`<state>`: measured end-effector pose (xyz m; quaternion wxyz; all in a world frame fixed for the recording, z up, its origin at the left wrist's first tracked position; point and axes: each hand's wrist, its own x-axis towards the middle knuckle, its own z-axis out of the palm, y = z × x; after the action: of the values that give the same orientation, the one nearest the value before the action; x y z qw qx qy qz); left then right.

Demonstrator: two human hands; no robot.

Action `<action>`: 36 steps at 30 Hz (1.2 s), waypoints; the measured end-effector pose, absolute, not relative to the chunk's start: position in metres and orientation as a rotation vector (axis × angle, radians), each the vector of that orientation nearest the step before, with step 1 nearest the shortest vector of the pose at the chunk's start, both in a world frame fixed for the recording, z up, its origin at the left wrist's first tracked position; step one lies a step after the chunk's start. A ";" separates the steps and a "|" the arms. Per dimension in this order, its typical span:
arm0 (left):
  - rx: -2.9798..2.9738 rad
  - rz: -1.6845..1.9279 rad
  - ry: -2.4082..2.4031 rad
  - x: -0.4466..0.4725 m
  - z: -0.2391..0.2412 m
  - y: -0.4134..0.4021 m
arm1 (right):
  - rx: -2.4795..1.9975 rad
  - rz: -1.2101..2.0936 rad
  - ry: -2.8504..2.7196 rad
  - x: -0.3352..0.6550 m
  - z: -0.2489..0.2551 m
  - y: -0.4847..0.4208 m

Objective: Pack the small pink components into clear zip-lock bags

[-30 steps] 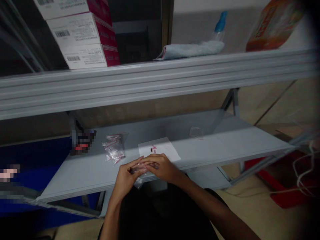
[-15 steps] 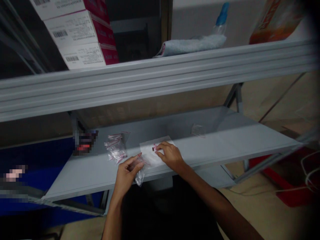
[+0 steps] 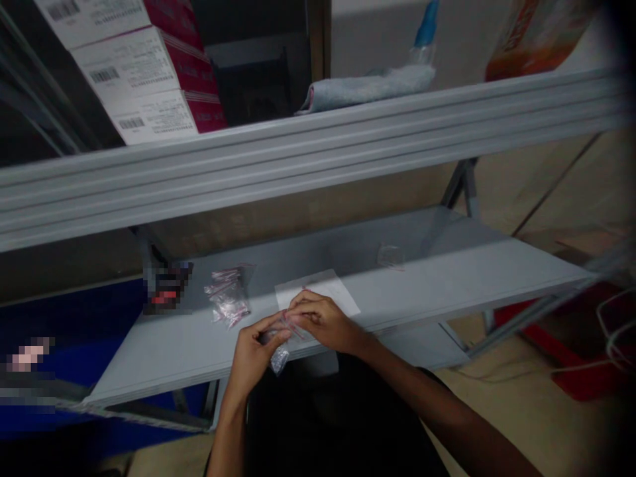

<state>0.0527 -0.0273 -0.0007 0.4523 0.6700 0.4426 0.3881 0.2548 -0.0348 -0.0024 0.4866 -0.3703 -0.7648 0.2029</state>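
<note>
My left hand (image 3: 256,348) is closed round a small clear zip bag (image 3: 280,358), whose lower end hangs below the fingers at the shelf's front edge. My right hand (image 3: 322,321) meets it at the bag's pink-edged mouth, fingertips pinched together. What lies between those fingertips is hidden. Beneath the right hand is a white sheet of paper (image 3: 344,295); a speck of pink shows just behind the knuckles. To the left lies a heap of filled clear zip bags (image 3: 229,301) with pinkish contents or edges.
Farther right on the grey shelf (image 3: 437,265) lies a clear bag (image 3: 391,257). A thick shelf beam (image 3: 298,146) crosses above, bearing stacked white-and-magenta boxes (image 3: 154,119), a grey cloth (image 3: 368,88) and a blue-topped bottle (image 3: 425,33). A red bin (image 3: 579,381) stands low at right.
My right hand has moved left from the small pink-and-dark piece on the paper to the bag's mouth. My left hand keeps hold of the bag. The view has shifted slightly.
</note>
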 end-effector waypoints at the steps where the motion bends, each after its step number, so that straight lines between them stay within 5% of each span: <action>1: 1.648 0.970 1.109 0.052 0.000 -0.027 | -0.961 0.451 -1.830 0.257 -0.004 -0.031; 10: 1.600 0.971 1.110 0.052 -0.001 -0.026 | -1.353 -0.032 -2.123 0.290 -0.026 0.005; 36: 1.618 0.979 1.124 0.051 -0.006 -0.024 | -1.366 0.093 -2.003 0.306 -0.026 0.004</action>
<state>0.0511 -0.0243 -0.0057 0.4536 0.6555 0.4553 0.3966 0.3062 0.0036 -0.0260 0.3503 -0.5274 -0.7732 0.0358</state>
